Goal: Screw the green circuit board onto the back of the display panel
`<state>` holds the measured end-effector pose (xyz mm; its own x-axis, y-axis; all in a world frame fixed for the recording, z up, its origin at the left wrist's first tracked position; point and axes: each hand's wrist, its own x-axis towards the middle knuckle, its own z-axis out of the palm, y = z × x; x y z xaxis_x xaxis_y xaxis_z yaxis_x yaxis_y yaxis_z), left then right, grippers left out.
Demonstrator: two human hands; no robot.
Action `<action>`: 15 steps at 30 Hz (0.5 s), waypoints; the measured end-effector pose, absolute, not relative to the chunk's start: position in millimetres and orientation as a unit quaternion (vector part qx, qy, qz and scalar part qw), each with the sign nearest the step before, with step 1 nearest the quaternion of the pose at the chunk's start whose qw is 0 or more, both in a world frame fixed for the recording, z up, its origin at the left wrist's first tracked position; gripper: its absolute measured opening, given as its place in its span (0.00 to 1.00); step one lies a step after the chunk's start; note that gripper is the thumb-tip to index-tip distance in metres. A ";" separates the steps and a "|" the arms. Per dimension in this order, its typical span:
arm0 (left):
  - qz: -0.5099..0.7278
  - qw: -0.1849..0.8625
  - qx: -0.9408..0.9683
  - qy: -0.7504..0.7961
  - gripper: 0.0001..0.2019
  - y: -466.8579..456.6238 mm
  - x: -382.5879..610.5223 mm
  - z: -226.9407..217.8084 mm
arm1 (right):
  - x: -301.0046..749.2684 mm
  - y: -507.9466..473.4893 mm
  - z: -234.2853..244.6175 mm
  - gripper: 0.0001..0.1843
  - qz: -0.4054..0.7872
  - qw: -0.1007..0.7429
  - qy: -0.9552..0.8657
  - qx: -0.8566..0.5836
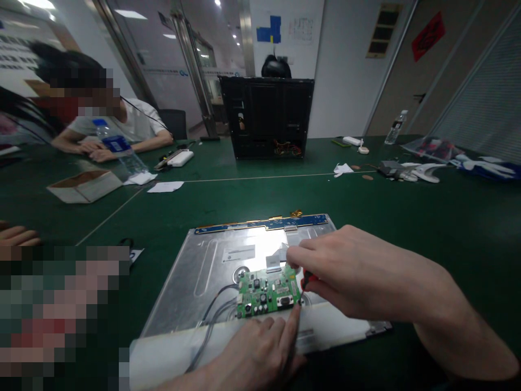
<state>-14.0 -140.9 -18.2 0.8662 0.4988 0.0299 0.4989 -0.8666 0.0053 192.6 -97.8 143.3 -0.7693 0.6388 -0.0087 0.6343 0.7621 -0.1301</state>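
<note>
A silver metal display panel lies flat on the green table in front of me. A small green circuit board sits on its near middle, with grey wires running off to the left. My right hand is closed round a red-handled screwdriver, its tip at the board's right edge. My left hand rests on the panel's near edge, one finger stretched up beside the board's right corner. A blue strip board runs along the panel's far edge.
A black computer case stands at the table's far middle. A seated person leans on the table at far left, with a water bottle, a cardboard box and papers nearby. Another bottle and white gloves lie far right.
</note>
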 end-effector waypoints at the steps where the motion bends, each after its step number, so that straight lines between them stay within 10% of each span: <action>1: -0.012 0.000 -0.965 -0.260 0.25 -141.0 -14.2 -18.8 | 192.3 -97.5 143.2 0.04 0.059 0.019 -0.936 -0.347; 15: -0.011 -0.010 -0.966 -0.260 0.25 -142.0 -14.0 -17.6 | 193.5 -98.0 144.4 0.06 0.059 0.003 -0.941 -0.334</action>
<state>-14.0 -142.0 -17.6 0.8648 0.5018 0.0169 0.5013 -0.8649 0.0252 193.5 -98.0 144.4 -0.7775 0.6281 -0.0334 0.6273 0.7706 -0.1123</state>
